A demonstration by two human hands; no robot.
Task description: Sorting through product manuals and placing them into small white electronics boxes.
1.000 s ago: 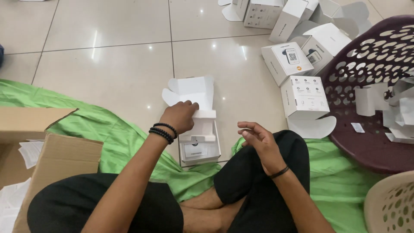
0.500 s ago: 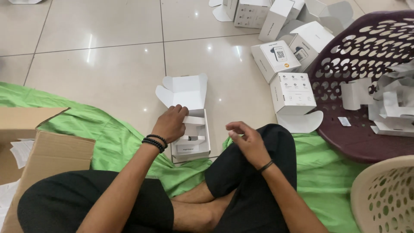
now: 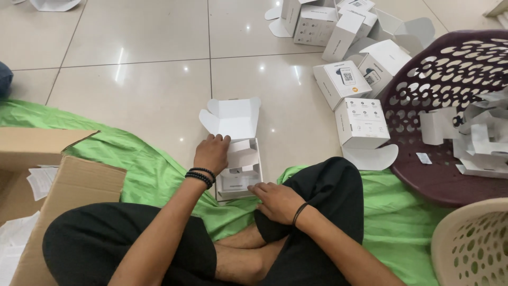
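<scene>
The open white box (image 3: pixel 239 168) lies on the tiled floor (image 3: pixel 137 79) at the edge of the green cloth (image 3: pixel 153 169), just ahead of the person's crossed legs, its lid flap standing back and away from them. The left hand (image 3: pixel 211 153) rests palm down on the box's left rim, wrist bent, fingers (image 3: pixel 222 140) curled loosely over the inner white insert and touching it. The right hand (image 3: pixel 278 201) lies low at the box's near right corner, fingers gently bent and close together, their tips touching that corner. Right of the box stand several closed white cartons (image 3: pixel 362 123), with a dark purple basket (image 3: pixel 450 100) beyond them. A brown cardboard carton (image 3: pixel 63 185) sits left of the box.
</scene>
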